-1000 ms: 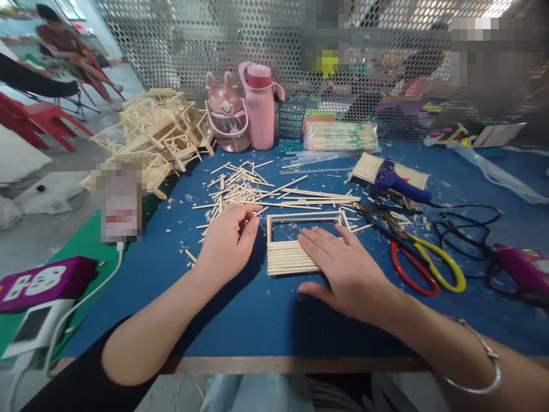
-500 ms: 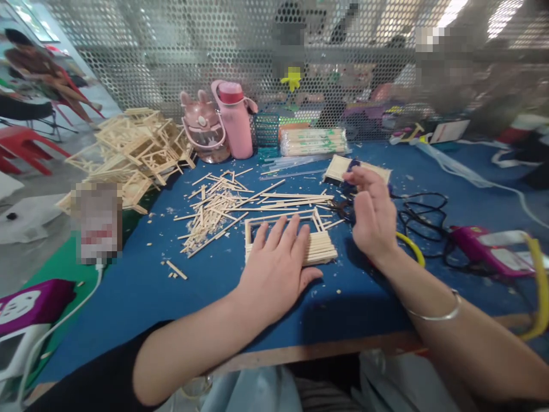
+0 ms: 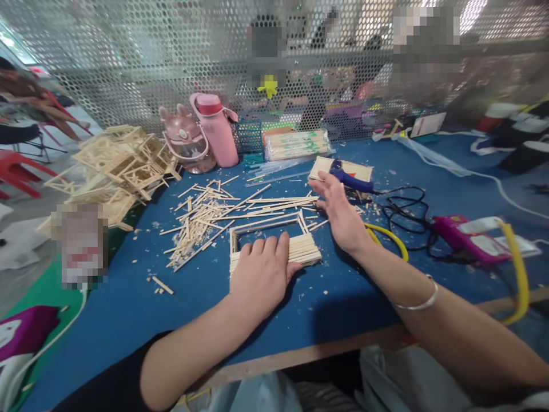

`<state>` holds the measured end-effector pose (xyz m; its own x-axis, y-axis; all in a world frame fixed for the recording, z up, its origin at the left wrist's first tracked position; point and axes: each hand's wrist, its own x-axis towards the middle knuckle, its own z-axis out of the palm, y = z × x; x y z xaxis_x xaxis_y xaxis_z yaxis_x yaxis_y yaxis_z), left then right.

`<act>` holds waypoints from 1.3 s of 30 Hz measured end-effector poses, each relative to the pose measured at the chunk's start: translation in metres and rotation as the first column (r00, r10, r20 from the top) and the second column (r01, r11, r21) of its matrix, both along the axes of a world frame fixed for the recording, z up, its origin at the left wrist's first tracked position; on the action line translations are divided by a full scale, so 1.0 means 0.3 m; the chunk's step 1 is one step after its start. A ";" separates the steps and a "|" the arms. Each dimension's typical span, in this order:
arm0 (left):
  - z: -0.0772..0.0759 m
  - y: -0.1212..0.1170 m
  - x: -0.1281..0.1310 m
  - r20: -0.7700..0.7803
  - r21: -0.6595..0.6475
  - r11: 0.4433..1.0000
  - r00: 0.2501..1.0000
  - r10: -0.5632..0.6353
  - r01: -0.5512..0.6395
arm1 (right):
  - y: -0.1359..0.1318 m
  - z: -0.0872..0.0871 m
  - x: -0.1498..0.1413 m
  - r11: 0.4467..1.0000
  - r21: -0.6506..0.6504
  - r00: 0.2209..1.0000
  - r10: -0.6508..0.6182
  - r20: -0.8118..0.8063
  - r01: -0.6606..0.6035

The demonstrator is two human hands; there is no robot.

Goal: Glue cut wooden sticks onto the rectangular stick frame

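Note:
A small frame of thin wooden sticks [image 3: 305, 249], partly covered with side-by-side sticks, lies on the blue table [image 3: 343, 343]. My left hand [image 3: 259, 269] is closed over its near side, fingers curled on top and thumb at the near edge; part of the frame is hidden beneath. My right hand [image 3: 341, 214] hovers to the right, fingers apart and holding nothing. Just beyond it, a blue glue gun [image 3: 358, 182] rests on a second stick-built piece [image 3: 319, 166]. A pile of loose sticks [image 3: 193, 229] lies left of the frame, and longer sticks [image 3: 274, 204] lie behind it.
Stacked stick structures [image 3: 124, 166] stand at the left, behind a phone [image 3: 83, 246] on a cable. Pink bottles [image 3: 218, 137] and bagged sticks [image 3: 295, 146] line the mesh partition [image 3: 128, 74]. Black cords [image 3: 403, 212], a purple power strip [image 3: 467, 237] and a yellow tube [image 3: 521, 274] lie right.
My left hand has gone from lying flat with fingers stretched to curled around the frame. My right hand has moved left from the glue gun, its fingers spreading. The view has shifted slightly.

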<state>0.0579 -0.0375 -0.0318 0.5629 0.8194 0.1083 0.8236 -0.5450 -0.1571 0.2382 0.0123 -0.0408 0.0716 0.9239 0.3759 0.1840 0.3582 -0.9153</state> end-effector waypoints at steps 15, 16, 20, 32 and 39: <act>-0.011 -0.001 -0.007 0.044 0.022 1.000 0.999 0.002 -0.003 | 0.003 0.035 0.041 0.996 -0.065 0.985 -0.075 -0.154 0.066; -0.010 -0.001 -0.007 0.048 0.022 1.000 0.999 -0.001 0.000 | -0.003 0.031 0.037 0.995 -0.098 0.988 -0.043 -0.145 0.029; -0.008 -0.003 -0.007 0.070 0.032 0.999 0.998 -0.006 0.004 | -0.040 -0.013 0.007 0.984 -0.139 0.994 0.104 -0.047 -0.109; -0.039 0.001 -0.009 0.136 0.063 0.998 0.990 -0.040 0.032 | -0.097 -0.062 0.009 0.998 0.016 0.961 0.048 0.271 -0.055; -0.028 0.004 -0.010 0.092 -0.009 1.000 0.995 -0.028 0.029 | -0.123 -0.048 0.017 0.998 -0.024 0.945 -0.040 0.326 0.050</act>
